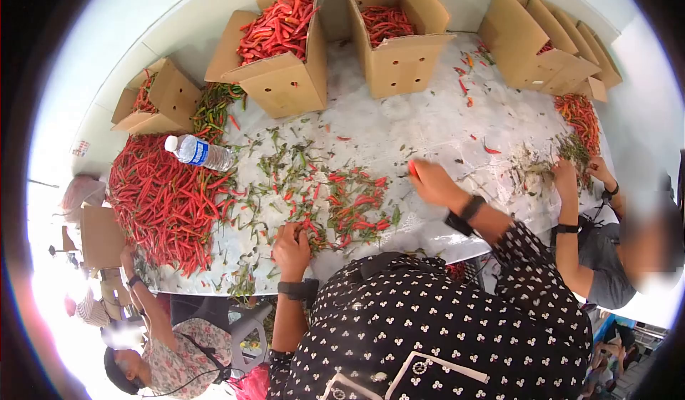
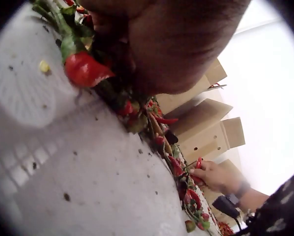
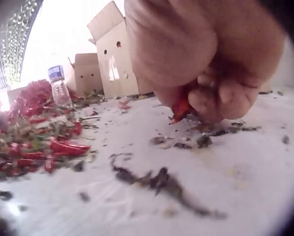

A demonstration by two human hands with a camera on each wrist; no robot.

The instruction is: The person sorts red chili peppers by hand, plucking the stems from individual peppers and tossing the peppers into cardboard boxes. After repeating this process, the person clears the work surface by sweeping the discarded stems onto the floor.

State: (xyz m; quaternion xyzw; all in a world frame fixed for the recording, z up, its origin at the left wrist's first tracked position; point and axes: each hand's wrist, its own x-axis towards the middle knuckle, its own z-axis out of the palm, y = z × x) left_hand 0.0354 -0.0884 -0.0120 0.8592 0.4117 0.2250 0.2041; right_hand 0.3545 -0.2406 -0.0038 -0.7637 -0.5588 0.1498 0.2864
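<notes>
Red chilies mixed with green stems (image 1: 357, 200) lie spread over the white tabletop in front of the person. The left hand (image 1: 291, 251) is at the near left edge of this spread, fingers curled down among the chilies; what it holds is hidden, also in the left wrist view, where a red chili piece (image 2: 85, 70) lies beside the hand (image 2: 171, 44). To the right of the spread, the right hand (image 1: 435, 184) is curled round a red chili (image 1: 412, 168). In the right wrist view the chili (image 3: 181, 109) shows between the fingers of the right hand (image 3: 206, 64), just above the table.
A large chili heap (image 1: 160, 207) fills the table's left side, with a water bottle (image 1: 200, 153) on it. Cardboard boxes (image 1: 285, 89) with red chilies stand along the back. Two other people work at the left and right ends, near more chilies (image 1: 579, 118).
</notes>
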